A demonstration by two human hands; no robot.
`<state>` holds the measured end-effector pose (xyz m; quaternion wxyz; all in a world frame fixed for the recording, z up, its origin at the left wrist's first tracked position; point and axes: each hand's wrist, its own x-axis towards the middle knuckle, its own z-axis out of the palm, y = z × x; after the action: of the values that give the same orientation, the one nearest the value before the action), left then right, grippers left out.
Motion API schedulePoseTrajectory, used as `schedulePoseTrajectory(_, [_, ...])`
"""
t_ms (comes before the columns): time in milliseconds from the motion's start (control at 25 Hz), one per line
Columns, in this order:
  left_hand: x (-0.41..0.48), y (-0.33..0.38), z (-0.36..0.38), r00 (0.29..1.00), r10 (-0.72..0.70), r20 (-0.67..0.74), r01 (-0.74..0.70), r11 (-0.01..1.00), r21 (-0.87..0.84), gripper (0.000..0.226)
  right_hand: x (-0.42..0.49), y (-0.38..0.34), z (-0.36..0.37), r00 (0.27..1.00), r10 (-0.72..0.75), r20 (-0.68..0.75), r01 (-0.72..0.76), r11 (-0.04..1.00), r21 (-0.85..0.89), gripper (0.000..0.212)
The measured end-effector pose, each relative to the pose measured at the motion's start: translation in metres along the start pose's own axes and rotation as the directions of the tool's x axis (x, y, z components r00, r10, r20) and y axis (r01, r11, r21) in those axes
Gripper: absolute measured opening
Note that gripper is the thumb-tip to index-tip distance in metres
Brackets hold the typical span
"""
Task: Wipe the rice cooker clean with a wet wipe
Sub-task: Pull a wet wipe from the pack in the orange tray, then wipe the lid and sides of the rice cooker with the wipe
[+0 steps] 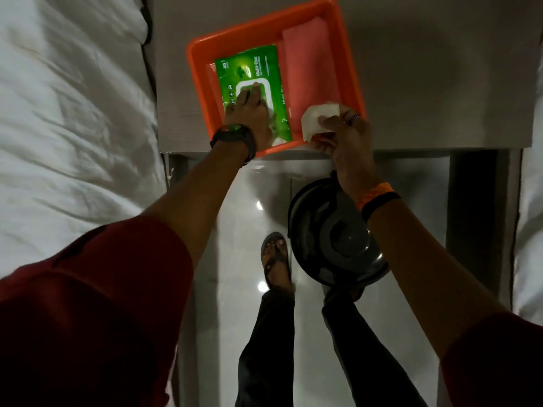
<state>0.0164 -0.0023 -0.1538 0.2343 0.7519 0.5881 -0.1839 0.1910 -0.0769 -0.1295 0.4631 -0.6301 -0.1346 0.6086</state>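
A green pack of wet wipes lies in an orange tray on a grey table. My left hand presses flat on the pack's white flap, fingers together. My right hand holds a white wet wipe over the tray's near right corner. The dark rice cooker stands on the floor below my right forearm, seen from above with its lid shut; my arm hides its right edge.
A pink folded cloth lies in the tray beside the pack. The grey table ends just before the cooker. A bed with white sheets runs along the left. My sandalled foot stands on the glossy floor by the cooker.
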Motion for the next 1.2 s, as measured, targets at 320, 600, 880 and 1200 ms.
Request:
schedulePoseTrajectory(320, [-0.064, 0.136, 0.015, 0.950, 0.248, -0.187, -0.251, 0.260, -0.932, 0.047, -0.021, -0.003, -0.095, 0.997, 0.004, 0.073, -0.016, 0.985, 0.172, 0.022])
schedulePoseTrajectory(600, [-0.064, 0.192, 0.058, 0.976, 0.218, 0.017, 0.013, 0.020, -1.000, 0.038, -0.036, 0.012, -0.183, 0.999, -0.003, 0.052, -0.006, 0.986, 0.169, 0.052])
schedulePoseTrajectory(880, [-0.063, 0.229, 0.080, 0.970, 0.186, 0.153, 0.161, -0.029, -0.986, 0.029, -0.036, 0.015, -0.219, 0.997, -0.023, 0.070, 0.021, 1.000, 0.022, 0.063])
schedulePoseTrajectory(1200, [-0.061, 0.253, 0.108, 0.944, 0.242, 0.224, 0.263, -0.141, -0.954, 0.034, -0.026, 0.027, -0.233, 0.988, -0.147, 0.036, 0.150, 0.911, -0.384, 0.075])
